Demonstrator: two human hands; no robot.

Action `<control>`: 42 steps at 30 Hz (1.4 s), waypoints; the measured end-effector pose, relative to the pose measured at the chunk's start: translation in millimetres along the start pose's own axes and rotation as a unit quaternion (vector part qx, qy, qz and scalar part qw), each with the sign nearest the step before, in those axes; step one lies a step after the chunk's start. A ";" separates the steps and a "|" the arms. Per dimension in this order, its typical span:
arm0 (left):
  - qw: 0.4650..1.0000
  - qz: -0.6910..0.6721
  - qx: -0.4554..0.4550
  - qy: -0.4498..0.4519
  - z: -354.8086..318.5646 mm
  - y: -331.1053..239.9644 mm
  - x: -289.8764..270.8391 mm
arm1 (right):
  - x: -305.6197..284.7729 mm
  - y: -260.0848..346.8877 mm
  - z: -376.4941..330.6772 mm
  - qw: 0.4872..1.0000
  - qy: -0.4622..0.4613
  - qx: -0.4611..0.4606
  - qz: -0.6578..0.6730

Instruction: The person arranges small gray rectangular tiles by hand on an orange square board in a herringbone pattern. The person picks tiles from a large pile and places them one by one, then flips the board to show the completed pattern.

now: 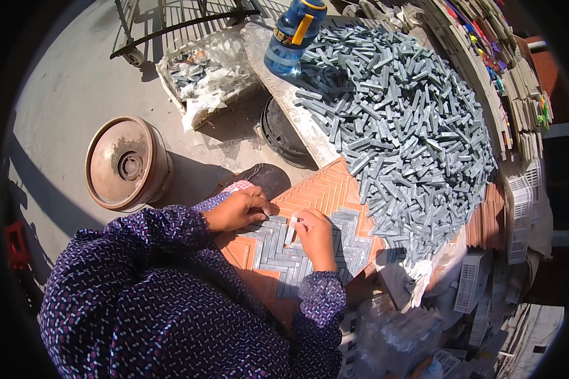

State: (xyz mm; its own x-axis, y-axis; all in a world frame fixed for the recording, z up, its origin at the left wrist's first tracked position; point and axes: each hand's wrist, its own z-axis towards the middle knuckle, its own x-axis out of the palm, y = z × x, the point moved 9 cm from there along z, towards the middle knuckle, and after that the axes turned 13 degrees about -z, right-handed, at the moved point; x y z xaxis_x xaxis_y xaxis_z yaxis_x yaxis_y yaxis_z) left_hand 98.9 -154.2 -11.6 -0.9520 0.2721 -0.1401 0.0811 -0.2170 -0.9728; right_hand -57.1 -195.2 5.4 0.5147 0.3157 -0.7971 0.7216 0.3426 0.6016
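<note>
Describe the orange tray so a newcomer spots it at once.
Find the big heap of loose grey strips at the upper right. At its lower-left edge, the person's left hand and right hand are over the orange tray. Unlike the jumbled heap, its zigzag-grooved face is partly filled with neatly laid strips.

Loose, dark purple sleeves [319, 312] with small white and pink print, snug cuffs [322, 282].

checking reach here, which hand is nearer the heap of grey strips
Right. The right hand is over the orange tray, left of the heap of grey strips; the left hand is farther left, at the tray's left edge.
</note>
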 end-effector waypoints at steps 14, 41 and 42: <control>0.998 -0.066 -0.011 0.010 10.1 10.3 -7.7 | 0.4 14.7 -11.5 0.997 -0.002 0.005 -0.080; 0.997 0.038 0.023 -0.056 21.4 -4.1 -13.0 | -93.7 -55.9 89.8 0.954 -0.263 0.085 -0.119; 0.997 0.036 0.027 -0.056 22.0 -3.3 -12.3 | -90.8 -54.2 79.7 0.958 -0.257 0.094 -0.087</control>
State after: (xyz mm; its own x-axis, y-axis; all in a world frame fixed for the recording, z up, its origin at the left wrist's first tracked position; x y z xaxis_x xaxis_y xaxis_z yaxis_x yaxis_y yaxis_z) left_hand 103.8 -177.5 -2.5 -0.9718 0.1479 -0.1839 0.1366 -0.2830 -0.9493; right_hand -106.0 -313.0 41.1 0.5036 -0.2261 -0.8338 0.8633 0.1691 0.4755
